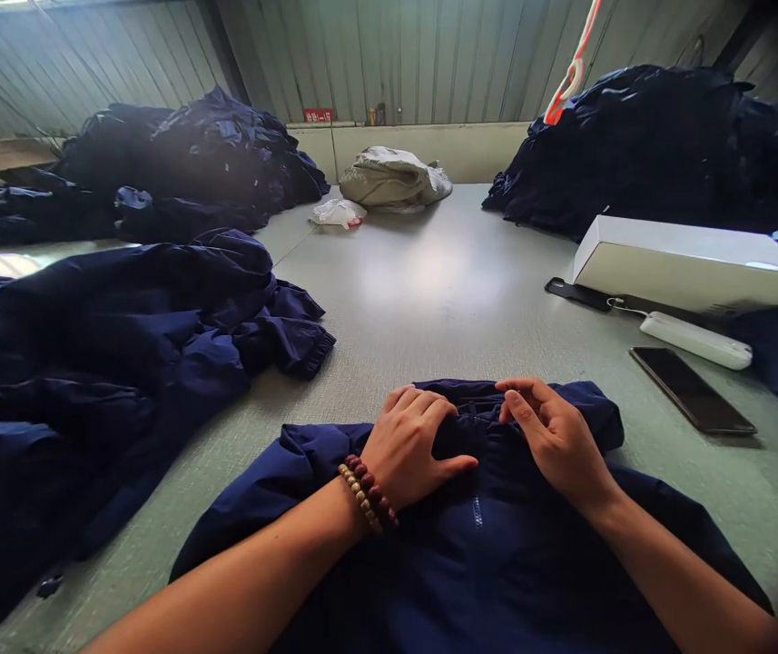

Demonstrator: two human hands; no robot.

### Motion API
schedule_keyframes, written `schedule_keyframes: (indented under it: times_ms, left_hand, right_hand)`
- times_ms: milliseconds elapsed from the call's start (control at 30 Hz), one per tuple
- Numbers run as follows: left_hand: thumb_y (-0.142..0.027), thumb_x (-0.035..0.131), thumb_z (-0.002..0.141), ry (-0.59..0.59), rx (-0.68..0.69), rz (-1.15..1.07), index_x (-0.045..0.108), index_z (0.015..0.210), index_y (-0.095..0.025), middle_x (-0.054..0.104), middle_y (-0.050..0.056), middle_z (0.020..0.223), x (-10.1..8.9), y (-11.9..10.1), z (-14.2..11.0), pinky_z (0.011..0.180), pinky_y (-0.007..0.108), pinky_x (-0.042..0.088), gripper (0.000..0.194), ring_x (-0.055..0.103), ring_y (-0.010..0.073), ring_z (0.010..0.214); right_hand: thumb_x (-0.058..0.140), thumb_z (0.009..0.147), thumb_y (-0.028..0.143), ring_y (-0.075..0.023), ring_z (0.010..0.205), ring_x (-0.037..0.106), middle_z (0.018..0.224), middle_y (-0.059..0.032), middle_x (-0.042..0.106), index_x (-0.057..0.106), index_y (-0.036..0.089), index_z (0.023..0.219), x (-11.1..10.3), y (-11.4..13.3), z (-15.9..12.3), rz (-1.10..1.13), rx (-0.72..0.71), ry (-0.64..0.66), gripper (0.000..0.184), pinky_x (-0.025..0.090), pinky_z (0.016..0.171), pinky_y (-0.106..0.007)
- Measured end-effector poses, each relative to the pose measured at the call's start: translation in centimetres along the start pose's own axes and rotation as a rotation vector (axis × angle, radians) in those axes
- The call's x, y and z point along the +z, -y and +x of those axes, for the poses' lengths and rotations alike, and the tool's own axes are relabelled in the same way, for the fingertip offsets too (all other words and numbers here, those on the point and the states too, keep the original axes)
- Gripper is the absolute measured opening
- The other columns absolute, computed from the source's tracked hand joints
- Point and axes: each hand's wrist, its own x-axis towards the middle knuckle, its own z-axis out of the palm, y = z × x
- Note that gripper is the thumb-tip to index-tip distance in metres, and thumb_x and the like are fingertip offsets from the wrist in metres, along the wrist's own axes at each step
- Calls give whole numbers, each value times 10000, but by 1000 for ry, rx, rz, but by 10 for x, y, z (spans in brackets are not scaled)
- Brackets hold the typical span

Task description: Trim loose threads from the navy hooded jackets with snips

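Note:
A dark navy jacket point(416, 581) lies on the table in front of me, its collar end away from me and a zip running down its middle. My left hand point(408, 445), with two beaded bracelets at the wrist, rests on the jacket left of the zip. Its thumb is stretched toward the zip and the fingers reach the collar edge, so it is open. Right of the zip, my right hand point(552, 436) is at the collar with thumb and fingertips drawn together in a pinch. Whatever lies between those fingertips is too small to make out.
Navy garments point(123, 363) spread at left; larger piles stand at back left point(184, 163) and back right point(647, 145). A pale bundle point(395, 179) and a small plastic bag point(338, 213) lie at the back. At right are a white box point(688, 263), white device point(694, 340) and phone point(692, 391).

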Motion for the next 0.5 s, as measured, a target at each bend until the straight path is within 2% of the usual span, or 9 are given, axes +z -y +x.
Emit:
schedule_keyframes:
  times_ms: [233,367,500]
  left_hand:
    - [-468,900,868,23,63,-28,688,1143,-221,791,54,1166,3,-1,6,1111,502,468,426,691,291,1118]
    - [-420,920,854,31,50,-68,700,1149,-215,803,42,1172,4,1,7,1103,487,475,422,698,283,1121]
    - [-378,867,907,58,8,-119,724,1167,-218,816,45,1158,7,4,8,1093,485,485,337,721,280,1089]
  right_hand:
    - [606,1034,595,-207,748,670,823,-37,721,746,214,1160,0,1,2,-22,4,25,425,493,685,-337]
    - [648,1010,574,-209,712,655,785,-25,723,772,225,1145,1,3,1,-56,-5,52,395,498,695,-351]
    - [676,988,563,-234,796,698,875,-49,776,796,229,1066,0,5,1,-44,-22,84,363,528,758,-371]
